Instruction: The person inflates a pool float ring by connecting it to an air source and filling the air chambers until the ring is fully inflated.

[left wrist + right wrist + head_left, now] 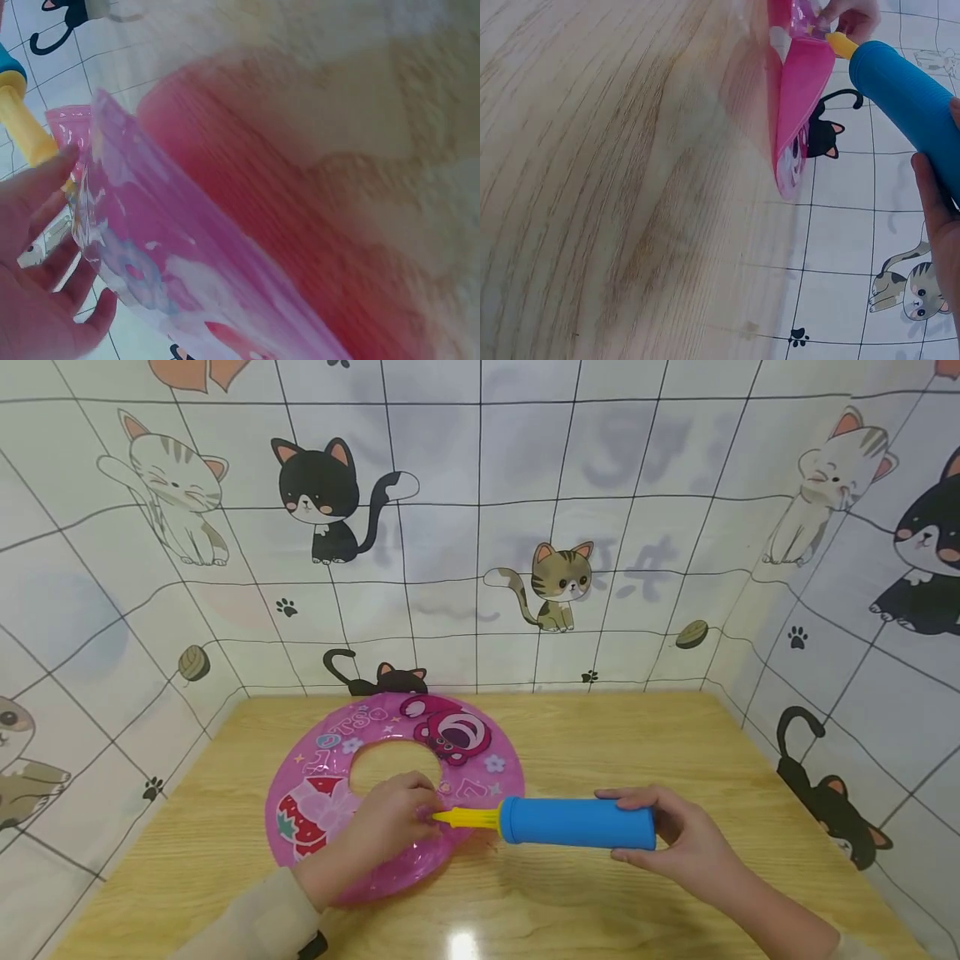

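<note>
A pink inflatable swim ring (480,760) with bear and strawberry prints lies on the table, partly filled and slightly wrinkled. My left hand (397,818) pinches the ring's valve at its inner right part, where the yellow nozzle (472,817) of a hand pump points in. The valve itself is mostly hidden by the fingers. My right hand (675,835) grips the far end of the blue hand pump (577,822), which is held level above the table. In the right wrist view, the yellow tip (841,45) meets the ring beside the left fingers.
The wooden table (615,735) reflects light near its front edge. Behind it and on both sides hangs a white gridded cloth (450,543) printed with cartoon cats, paw prints and yarn balls.
</note>
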Tool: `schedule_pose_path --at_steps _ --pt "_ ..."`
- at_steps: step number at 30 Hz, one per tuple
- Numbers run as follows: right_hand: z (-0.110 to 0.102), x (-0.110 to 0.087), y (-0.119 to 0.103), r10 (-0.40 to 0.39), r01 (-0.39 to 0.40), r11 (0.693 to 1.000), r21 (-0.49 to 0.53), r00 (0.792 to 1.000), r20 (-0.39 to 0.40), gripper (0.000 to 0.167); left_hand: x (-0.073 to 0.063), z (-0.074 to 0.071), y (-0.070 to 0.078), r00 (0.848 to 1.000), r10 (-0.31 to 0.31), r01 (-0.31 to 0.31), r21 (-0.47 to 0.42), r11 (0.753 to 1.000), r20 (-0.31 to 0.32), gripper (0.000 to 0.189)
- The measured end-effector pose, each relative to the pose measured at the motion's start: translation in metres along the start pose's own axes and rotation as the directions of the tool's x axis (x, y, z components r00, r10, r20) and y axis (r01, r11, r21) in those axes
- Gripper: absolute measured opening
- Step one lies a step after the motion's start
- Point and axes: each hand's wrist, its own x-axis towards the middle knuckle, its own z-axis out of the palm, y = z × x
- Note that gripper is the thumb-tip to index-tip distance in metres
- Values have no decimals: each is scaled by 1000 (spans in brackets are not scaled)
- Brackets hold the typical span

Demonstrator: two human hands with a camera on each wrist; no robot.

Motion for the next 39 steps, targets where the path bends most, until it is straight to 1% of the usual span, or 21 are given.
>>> schedule_pose_path --at_steps 4,6,9,12,13,17,20,22,25,28,29,31,34,37,39 --pt "-1 1 3 14 -14 1000 6 1000 -3 48 0 -2 5 999 45 -44 -61 997 18 42" --pt "-1 1 3 22 -22 1000 3 1000 -6 48 1 -3 8 998 47 -44 -84 995 28 46" --pt "0 3 4 25 -25 1000 0 1000 -7 48 3 -5 14 999 20 -10 -185 983 50 49" --pt "1 4 4 19 -19 1000 5 1000 -4 48 4 -5 24 996 -28 51 -289 956 82 50" --pt "1 4 3 19 -19 1000 7 1000 -3 48 5 -5 28 996 -36 61 -314 947 85 50" --pt "3 4 3 28 -27 999 16 1000 -6 48 5 1 42 991 -94 122 -366 922 95 53" --pt "3 5 3 38 -38 999 20 999 -13 48 6 8 50 988 -126 152 -421 894 89 55" --pt "4 5 3 43 -42 999 26 999 -14 48 8 13 54 988 -135 153 -464 872 72 57" --pt "4 5 4 48 -48 998 34 999 -16 48 9 18 60 987 -152 154 -536 830 48 60" --pt "4 4 7 47 -46 998 43 999 -18 48 10 21 65 983 -174 173 -594 785 57 61" --pt "3 4 8 43 -42 998 48 999 -18 48 10 22 68 982 -178 178 -602 778 60 61" --pt "3 4 10 26 -25 997 68 1000 -14 48 12 23 71 979 -188 195 -603 773 76 64" --pt "2 4 14 -9 10 994 107 1000 -10 49 14 23 75 978 -186 208 -593 778 99 66" --pt "0 4 17 -35 36 989 146 999 -9 50 15 24 76 979 -175 203 -572 794 104 68" --pt "-1 4 18 -41 41 986 161 999 -8 51 15 26 76 982 -163 189 -560 807 96 66"
